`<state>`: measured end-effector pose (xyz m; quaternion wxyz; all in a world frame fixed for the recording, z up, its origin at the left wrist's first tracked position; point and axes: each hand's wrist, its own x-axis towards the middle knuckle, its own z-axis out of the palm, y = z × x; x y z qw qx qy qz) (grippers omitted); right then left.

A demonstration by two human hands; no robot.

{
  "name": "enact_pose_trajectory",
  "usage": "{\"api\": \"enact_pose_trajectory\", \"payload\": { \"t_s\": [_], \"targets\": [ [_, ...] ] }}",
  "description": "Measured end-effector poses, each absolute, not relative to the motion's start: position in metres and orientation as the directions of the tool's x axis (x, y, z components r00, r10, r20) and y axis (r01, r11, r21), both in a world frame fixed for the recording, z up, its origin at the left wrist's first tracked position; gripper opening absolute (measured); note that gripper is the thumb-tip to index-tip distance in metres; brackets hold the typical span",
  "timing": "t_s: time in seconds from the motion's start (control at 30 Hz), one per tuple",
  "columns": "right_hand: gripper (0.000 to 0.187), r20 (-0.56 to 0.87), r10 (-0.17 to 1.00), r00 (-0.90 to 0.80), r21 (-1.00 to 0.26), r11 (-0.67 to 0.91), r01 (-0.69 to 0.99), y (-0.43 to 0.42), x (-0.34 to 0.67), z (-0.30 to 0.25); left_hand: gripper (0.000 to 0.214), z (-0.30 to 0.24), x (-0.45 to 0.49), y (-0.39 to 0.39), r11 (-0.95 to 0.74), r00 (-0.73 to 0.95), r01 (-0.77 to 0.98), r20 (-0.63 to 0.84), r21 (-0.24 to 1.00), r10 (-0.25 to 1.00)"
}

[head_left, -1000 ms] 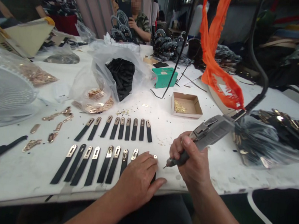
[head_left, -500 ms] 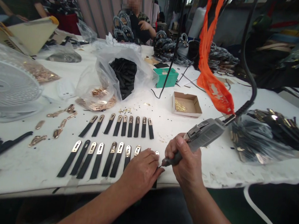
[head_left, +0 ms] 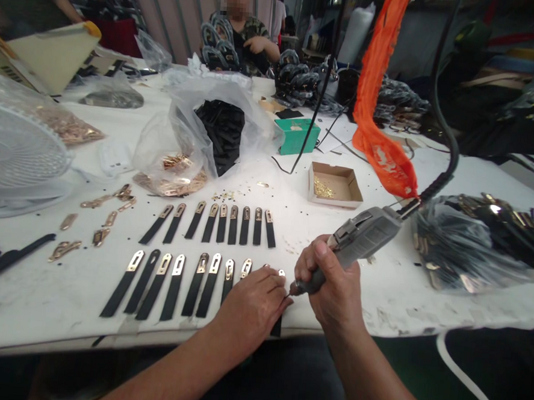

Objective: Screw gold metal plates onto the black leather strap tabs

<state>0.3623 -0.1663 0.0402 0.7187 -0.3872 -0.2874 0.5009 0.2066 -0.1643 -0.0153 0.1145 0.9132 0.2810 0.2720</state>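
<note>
My right hand (head_left: 340, 289) grips a grey electric screwdriver (head_left: 368, 233) by its lower end, tip slanting down to the left. That tip meets the fingertips of my left hand (head_left: 254, 302), pinched together low over the row of straps; whatever small thing they pinch is hidden. Partly under this hand lies a black strap (head_left: 277, 328) with a gold metal end plate (head_left: 282, 274). More black straps (head_left: 205, 296) with gold plates lie to the left in the same row, and a second row of shorter-looking straps (head_left: 244, 232) lies behind.
An open cardboard box (head_left: 335, 189) holds small gold pieces. Behind the straps stand plastic bags of metal plates (head_left: 173, 182) and black strips (head_left: 221, 137). A white fan (head_left: 21, 149) is at left, a bagged strap bundle (head_left: 467, 254) at right. A person (head_left: 254, 42) sits across the table.
Both hands and the screwdriver stay in nearly the same place, with the tip still at my left fingertips. The view shifts slightly, and the orange cloth by the cable swings a little.
</note>
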Motion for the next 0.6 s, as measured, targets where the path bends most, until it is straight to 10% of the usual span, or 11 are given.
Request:
{"api": "enact_pose_trajectory", "payload": {
  "t_s": [0.6],
  "targets": [
    [0.04,0.0,0.932,0.362,-0.841,0.195,-0.505,-0.1674,0.3618,0.0373,0.016,-0.0123,0.2072,-0.1645,-0.819,0.676,0.441,0.465,0.366,0.572]
  ]
}}
